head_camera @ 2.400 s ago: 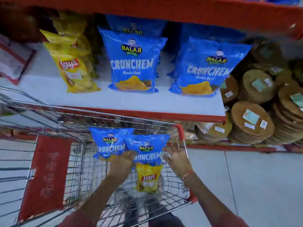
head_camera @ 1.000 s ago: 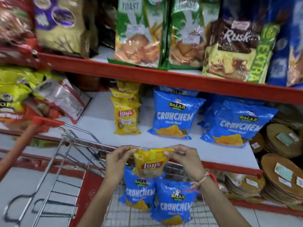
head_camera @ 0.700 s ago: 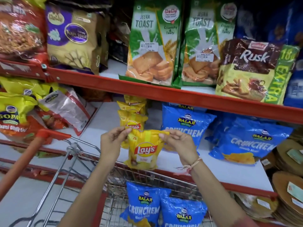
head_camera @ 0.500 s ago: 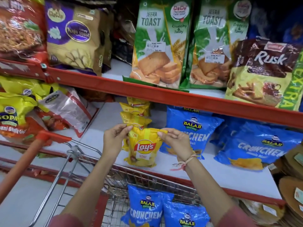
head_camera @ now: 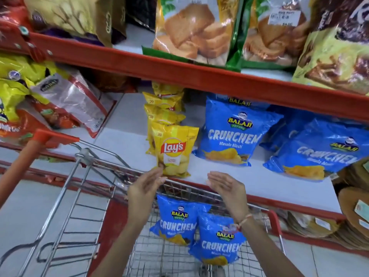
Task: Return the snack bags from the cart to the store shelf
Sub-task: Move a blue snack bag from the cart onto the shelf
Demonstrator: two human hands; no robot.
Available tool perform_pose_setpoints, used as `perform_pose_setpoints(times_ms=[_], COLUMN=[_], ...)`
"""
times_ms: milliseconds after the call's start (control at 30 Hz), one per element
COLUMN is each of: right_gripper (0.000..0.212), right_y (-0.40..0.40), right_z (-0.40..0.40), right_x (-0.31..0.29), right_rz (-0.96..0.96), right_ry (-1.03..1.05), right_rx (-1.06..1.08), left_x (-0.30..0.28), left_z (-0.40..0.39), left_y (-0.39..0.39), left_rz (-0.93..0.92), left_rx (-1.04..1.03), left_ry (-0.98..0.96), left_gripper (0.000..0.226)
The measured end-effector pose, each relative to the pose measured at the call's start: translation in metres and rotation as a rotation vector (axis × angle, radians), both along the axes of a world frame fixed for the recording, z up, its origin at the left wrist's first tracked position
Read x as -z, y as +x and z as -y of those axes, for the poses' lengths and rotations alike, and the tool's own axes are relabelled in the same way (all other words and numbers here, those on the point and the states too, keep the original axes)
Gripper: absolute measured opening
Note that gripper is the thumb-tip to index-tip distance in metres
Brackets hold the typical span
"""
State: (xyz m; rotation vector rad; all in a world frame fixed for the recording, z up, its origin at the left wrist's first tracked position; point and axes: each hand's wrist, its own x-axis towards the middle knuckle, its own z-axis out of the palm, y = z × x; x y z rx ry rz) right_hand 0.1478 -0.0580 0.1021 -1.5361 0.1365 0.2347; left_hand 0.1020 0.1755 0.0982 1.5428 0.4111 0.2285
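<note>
Two hands, both empty. Left hand [head_camera: 144, 185]: fingers spread and extended, fingertips just below the lower edge of the yellow Lay's bag [head_camera: 173, 150]; contact cannot be told. Right hand [head_camera: 226, 187]: palm turned inward, fingers loosely spread, apart from any bag, thread band at the wrist. Both hover above the front rim of the wire cart [head_camera: 83, 198].

Yellow Lay's bag: on the white store shelf [head_camera: 123, 140], near its front edge, standing and leaning back on the row of yellow Lay's bags [head_camera: 163, 108] behind it. Long axis vertical, logo upright, face toward the camera.

Two blue Crunchem bags in the cart. Left cart bag [head_camera: 175, 218]: below and between the hands, leaning on the cart's front wall, logo upright, long axis roughly vertical. Right cart bag [head_camera: 218, 240]: overlapping the first on its right side, tilted slightly, partly crossed by the right wrist.

Blue Crunchem bag on the shelf [head_camera: 233, 132]: just right of the Lay's row, upright, face forward. Second shelf Crunchem bag [head_camera: 319, 152]: further right, leaning.

Red shelf beam [head_camera: 199, 76]: overhead, low above the Lay's row. Toast packets [head_camera: 191, 31] on the level above it.

Clear and red packets [head_camera: 73, 100]: left on the shelf, lying slanted, well apart from the Lay's row.

Orange cart handle [head_camera: 26, 156]: far left.

Stacked round flat packs [head_camera: 355, 216]: far right, beyond the shelf end.
</note>
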Motion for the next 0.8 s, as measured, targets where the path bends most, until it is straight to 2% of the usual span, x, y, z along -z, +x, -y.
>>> perform_pose_setpoints(times_ms=[133, 200, 300, 400, 467, 533, 600, 633, 700, 800], right_gripper=[0.025, 0.021, 0.037, 0.061, 0.071, 0.074, 0.063, 0.051, 0.026, 0.011], right_y=[-0.036, -0.048, -0.058, -0.064, -0.065, -0.064, -0.062, -0.062, -0.067, -0.081], right_z=[0.051, 0.080, 0.119, 0.144, 0.153, 0.157, 0.161, 0.164, 0.166, 0.166], right_x=[0.046, 0.071, 0.103, 0.128, 0.139, 0.146, 0.149, 0.150, 0.147, 0.141], right_rz=[-0.111, -0.125, -0.127, -0.168, -0.156, -0.166, -0.185, -0.198, -0.240, -0.256], right_ry=[-0.136, -0.375, -0.855, -1.034, -1.048, -0.985, -0.924, -0.894, -0.783, -0.599], right_rx=[0.030, 0.018, -0.115, -0.334, -0.401, -0.331, -0.212, -0.153, -0.021, 0.113], left_x=[0.037, 0.058, 0.088, 0.112, 0.124, 0.135, 0.143, 0.147, 0.151, 0.150], left_z=[0.039, 0.057, 0.083, 0.108, 0.120, 0.128, 0.135, 0.138, 0.138, 0.135], left_y=[-0.020, -0.021, -0.020, -0.018, -0.017, -0.013, -0.011, -0.012, -0.019, -0.036], left_rz=[-0.152, -0.232, -0.369, -0.494, -0.489, -0.469, -0.453, -0.461, -0.475, -0.536], left_rx=[0.121, 0.182, 0.294, 0.395, 0.511, 0.597, 0.663, 0.638, 0.530, 0.377], left_ry=[0.020, -0.040, 0.054, 0.191, 0.381, 0.529, 0.658, 0.686, 0.677, 0.413], left_gripper=[0.026, 0.024, 0.025, 0.038, 0.049, 0.054, 0.047, 0.037, 0.012, 0.011])
